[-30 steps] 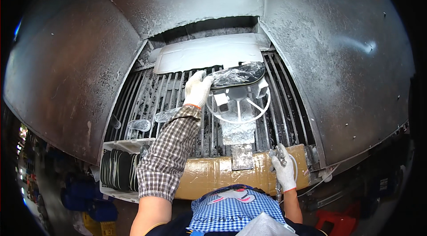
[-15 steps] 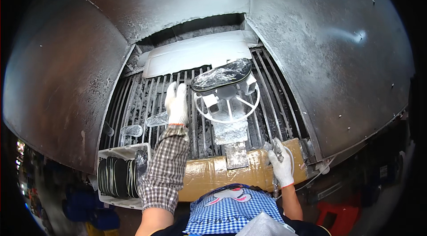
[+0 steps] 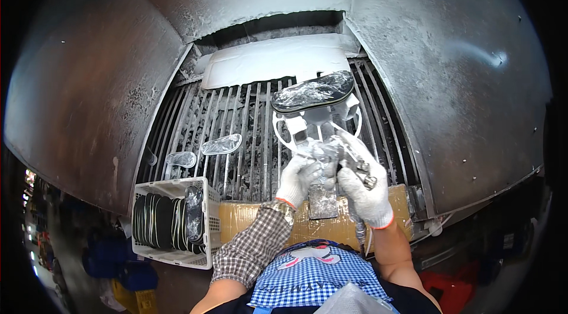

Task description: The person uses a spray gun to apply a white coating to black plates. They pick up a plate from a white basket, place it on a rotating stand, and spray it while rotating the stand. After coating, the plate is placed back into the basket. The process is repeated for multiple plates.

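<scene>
A black, sole-shaped piece (image 3: 313, 94) with crinkled clear film on top lies on white blocks above a powder-coated turntable wheel (image 3: 280, 134). My right hand (image 3: 368, 195), in a white glove, is closed round a metal spray gun (image 3: 364, 175), raised near the wheel's close side. Beside it, my gloved left hand (image 3: 297, 179) has its fingers curled in at the near rim of the wheel, by the whitened stand (image 3: 323, 200). What those fingers hold is hidden.
A white plastic basket (image 3: 213, 219) of upright black soles stands at the left. Two small film-covered pieces (image 3: 222, 145) lie on the metal grate. Tape-covered brown padding (image 3: 278, 222) runs along the front edge. Sheet-metal walls (image 3: 438, 89) enclose the sides and back.
My left hand has come right and nearer, from over the grate to the wheel's near rim. My right hand has lifted the spray gun from the padded edge up toward the stand.
</scene>
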Demonstrator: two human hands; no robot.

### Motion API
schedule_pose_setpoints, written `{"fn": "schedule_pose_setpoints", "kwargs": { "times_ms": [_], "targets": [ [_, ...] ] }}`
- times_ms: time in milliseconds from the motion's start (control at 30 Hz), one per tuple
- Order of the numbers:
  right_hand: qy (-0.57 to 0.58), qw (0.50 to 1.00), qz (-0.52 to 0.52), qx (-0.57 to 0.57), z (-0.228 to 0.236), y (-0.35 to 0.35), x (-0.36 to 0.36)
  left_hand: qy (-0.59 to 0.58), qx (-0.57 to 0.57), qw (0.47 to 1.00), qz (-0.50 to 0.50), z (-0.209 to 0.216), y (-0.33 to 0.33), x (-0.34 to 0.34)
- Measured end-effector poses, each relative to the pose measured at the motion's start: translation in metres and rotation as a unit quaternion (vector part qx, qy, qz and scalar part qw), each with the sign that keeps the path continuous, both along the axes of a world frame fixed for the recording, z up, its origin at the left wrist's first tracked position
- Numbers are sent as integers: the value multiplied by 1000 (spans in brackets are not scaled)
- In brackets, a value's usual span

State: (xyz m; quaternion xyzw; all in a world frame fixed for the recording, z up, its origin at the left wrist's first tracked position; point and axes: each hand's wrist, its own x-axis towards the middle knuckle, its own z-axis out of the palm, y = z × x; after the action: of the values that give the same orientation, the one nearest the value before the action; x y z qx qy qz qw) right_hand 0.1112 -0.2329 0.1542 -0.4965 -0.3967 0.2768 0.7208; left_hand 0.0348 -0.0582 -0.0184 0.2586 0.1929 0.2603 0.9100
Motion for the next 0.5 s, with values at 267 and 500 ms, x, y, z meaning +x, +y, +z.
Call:
{"fn": "schedule_pose_setpoints", "kwargs": {
  "times_ms": [267, 500],
  "targets": [
    [-72, 997, 2, 11, 10, 22, -2, -7, -59, 998, -20, 9, -4, 6],
    [-93, 992, -82, 14, -8, 27, 11, 18, -51, 999, 1, -1, 0, 9]
  ]
}}
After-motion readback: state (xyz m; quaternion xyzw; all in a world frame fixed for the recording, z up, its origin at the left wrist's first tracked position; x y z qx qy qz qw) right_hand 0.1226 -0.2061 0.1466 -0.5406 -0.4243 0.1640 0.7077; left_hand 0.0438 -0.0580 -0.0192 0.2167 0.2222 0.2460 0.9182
